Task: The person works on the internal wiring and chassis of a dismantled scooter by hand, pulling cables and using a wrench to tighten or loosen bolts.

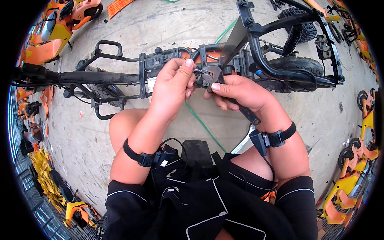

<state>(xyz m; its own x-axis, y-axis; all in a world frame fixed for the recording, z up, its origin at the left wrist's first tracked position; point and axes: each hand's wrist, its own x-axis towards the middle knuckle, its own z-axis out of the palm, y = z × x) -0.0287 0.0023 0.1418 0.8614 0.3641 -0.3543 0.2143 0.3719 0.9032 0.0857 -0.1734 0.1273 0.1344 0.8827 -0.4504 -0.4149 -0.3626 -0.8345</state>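
Observation:
In front of me, a black tubular vehicle frame (120, 78) with wheels lies across the floor. Above its middle my left hand (172, 82) is closed, thumb and fingers pinching a slim metal rod (198, 71). The rod's tip meets a grey metal plate (215, 76) at the end of a black metal bar; I cannot tell whether it passes through. My right hand (236, 94) is wrapped round that black metal bar (249, 115), thumb on top near the plate. The bar slants down to the right, its lower end with a hole sticking out past my fingers.
A knobbly tire (298, 66) and a spring shock absorber (292, 42) sit at the frame's right end. A green hose (204, 125) runs beneath it over the concrete floor. Orange and yellow vehicles (52, 48) stand around the edges, and yellow parts (46, 176) are piled at left.

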